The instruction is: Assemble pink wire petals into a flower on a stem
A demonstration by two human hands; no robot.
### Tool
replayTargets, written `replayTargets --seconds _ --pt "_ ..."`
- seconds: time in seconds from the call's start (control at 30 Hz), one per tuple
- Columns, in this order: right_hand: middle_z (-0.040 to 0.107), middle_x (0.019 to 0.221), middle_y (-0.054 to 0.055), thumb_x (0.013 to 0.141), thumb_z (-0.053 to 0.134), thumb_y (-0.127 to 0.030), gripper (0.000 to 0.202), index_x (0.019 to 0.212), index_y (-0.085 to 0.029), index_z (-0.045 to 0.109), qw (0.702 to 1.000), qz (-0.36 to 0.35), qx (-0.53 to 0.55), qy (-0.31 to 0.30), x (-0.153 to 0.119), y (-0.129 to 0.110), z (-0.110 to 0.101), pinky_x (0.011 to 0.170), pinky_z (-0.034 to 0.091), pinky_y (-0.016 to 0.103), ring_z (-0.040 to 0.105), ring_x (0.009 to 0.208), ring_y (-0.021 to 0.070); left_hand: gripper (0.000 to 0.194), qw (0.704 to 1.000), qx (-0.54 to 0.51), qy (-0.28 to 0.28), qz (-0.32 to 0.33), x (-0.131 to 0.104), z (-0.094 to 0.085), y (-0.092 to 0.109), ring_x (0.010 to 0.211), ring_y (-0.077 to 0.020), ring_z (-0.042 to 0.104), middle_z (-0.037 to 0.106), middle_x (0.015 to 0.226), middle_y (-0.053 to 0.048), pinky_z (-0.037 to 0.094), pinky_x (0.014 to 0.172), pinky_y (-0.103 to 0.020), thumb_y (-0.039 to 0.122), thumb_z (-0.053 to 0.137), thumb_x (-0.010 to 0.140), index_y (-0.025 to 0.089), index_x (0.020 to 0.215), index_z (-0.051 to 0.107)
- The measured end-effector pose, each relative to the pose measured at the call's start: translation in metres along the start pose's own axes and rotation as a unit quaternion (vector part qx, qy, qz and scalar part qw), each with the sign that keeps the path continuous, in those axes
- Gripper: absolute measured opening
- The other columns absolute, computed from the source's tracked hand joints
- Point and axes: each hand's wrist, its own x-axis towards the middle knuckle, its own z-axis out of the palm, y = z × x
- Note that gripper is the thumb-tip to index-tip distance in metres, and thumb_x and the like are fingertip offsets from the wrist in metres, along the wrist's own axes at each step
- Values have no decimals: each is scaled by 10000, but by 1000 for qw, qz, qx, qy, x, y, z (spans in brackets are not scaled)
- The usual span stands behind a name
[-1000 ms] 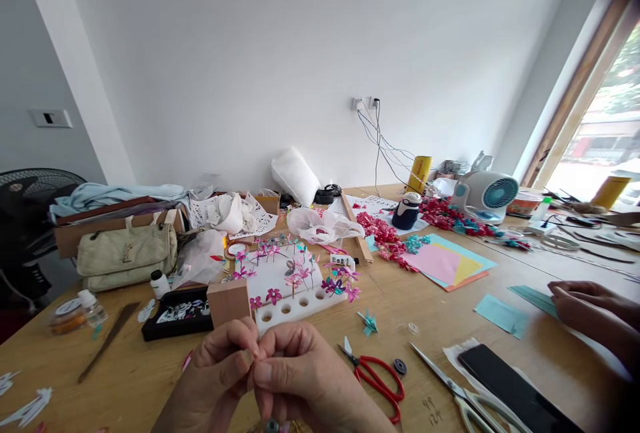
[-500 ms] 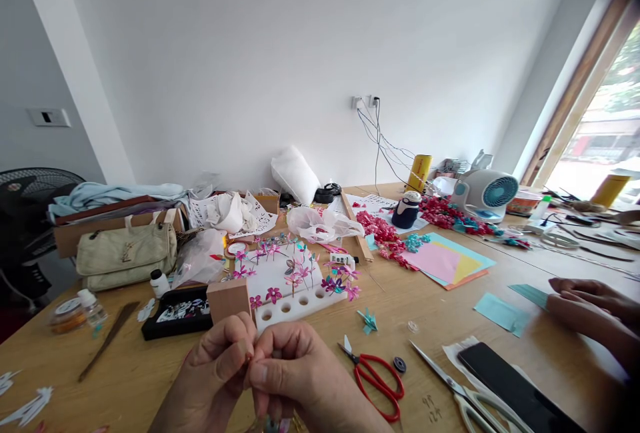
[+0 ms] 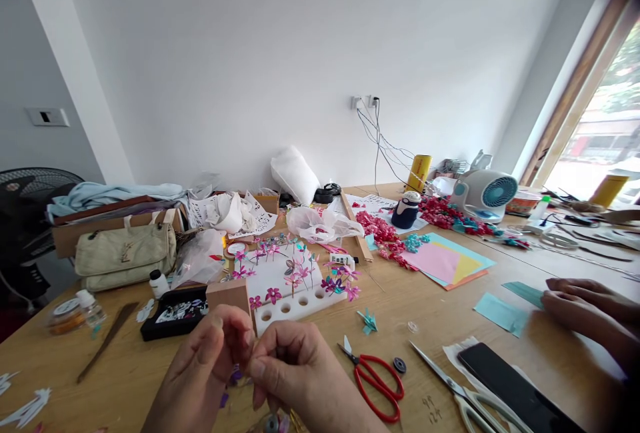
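Low in the middle, my left hand (image 3: 207,360) and my right hand (image 3: 303,376) meet at the fingertips. My left thumb stands off from its curved fingers, and I see nothing held there. Thumb and forefinger of my right hand are pinched together; what lies between them is too small to name. Below my hands, purple bits and a small spool (image 3: 271,424) partly show. Just behind stand a wooden block (image 3: 229,301) and a white foam holder (image 3: 295,305) with pink and purple wire-stemmed flowers (image 3: 296,274).
Red-handled scissors (image 3: 377,380), a black bobbin (image 3: 399,364), larger shears (image 3: 450,380) and a phone (image 3: 515,390) lie to the right. Another person's hands (image 3: 585,303) rest by teal paper (image 3: 501,313). At left are a black tray (image 3: 173,316) and a brown stick (image 3: 107,343).
My left thumb has lifted away from its fingers, loosening the pinch. My right hand keeps its pinch in nearly the same place. The other person's hands shifted slightly left with the teal strip.
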Motion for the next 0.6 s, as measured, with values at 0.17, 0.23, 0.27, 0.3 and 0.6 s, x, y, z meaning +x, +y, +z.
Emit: replayTargets --seconds 0.17,0.23,0.27,0.3,0.6 --pt "502 398 -64 485 723 -525 450 554 -147 489 1000 18 -13 4 2 0 0 311 248 126 366 302 6 199 999 47 -16 16 1 -4 -8 501 -125 474 475 601 17 419 414 -229 366 615 719 195 617 615" --pt "507 407 -61 499 717 -526 447 562 -147 488 1000 17 -18 0 2 1 -1 314 252 126 366 304 6 211 996 66 -33 43 3 -7 -10 510 -122 469 463 608 16 414 417 -223 322 602 738 189 574 597" --pt "509 412 -60 513 713 -523 440 567 -148 489 1000 15 -21 -2 2 2 -1 314 253 126 364 304 6 228 995 75 -41 57 4 -8 -10 510 -123 463 459 606 15 411 414 -223 318 587 751 189 562 589" --pt "511 417 -59 528 709 -517 431 576 -148 492 1000 14 -22 -4 3 2 -1 314 256 126 364 304 7 240 993 88 -46 70 5 -10 -10 508 -126 457 458 601 14 408 415 -225 318 572 762 191 559 583" --pt "495 457 -30 643 617 -338 228 570 -154 506 987 -67 -134 62 3 10 0 362 279 159 373 366 45 216 941 275 40 194 -1 -15 -11 575 -144 435 458 613 18 383 516 -232 299 520 798 219 599 542"
